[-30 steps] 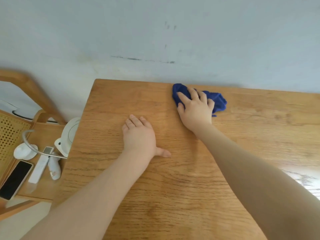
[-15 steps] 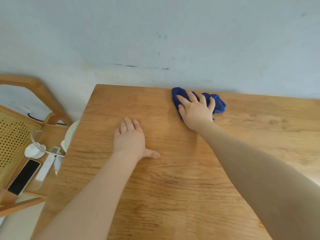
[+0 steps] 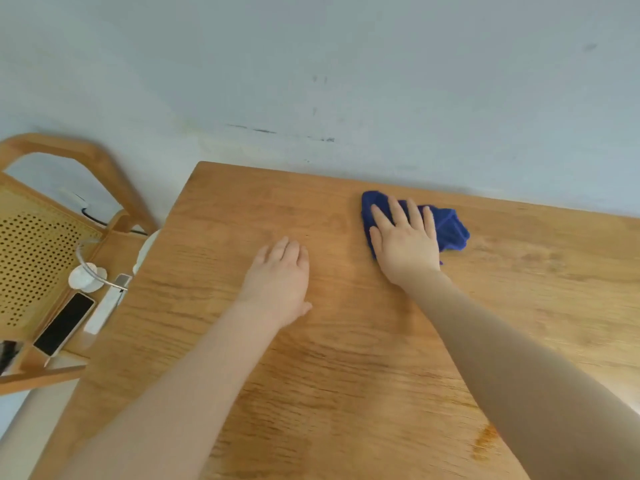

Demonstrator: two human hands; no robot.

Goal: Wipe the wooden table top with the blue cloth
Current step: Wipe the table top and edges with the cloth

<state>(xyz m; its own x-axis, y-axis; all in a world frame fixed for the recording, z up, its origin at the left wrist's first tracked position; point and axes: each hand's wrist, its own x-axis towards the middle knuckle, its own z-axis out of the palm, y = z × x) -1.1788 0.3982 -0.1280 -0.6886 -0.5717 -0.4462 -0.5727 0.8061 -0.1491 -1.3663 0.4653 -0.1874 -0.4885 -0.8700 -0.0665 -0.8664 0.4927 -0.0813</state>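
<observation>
The wooden tabletop (image 3: 346, 358) fills most of the view and butts against a pale wall (image 3: 346, 64), with a cane-backed chair (image 3: 38, 244) at its left holding a phone (image 3: 64, 323). The left hand (image 3: 277, 282) lies flat on the wood, its grip open. The right hand (image 3: 407, 240) presses straight fingers on the crumpled blue cloth (image 3: 446, 226) near the far edge.
</observation>
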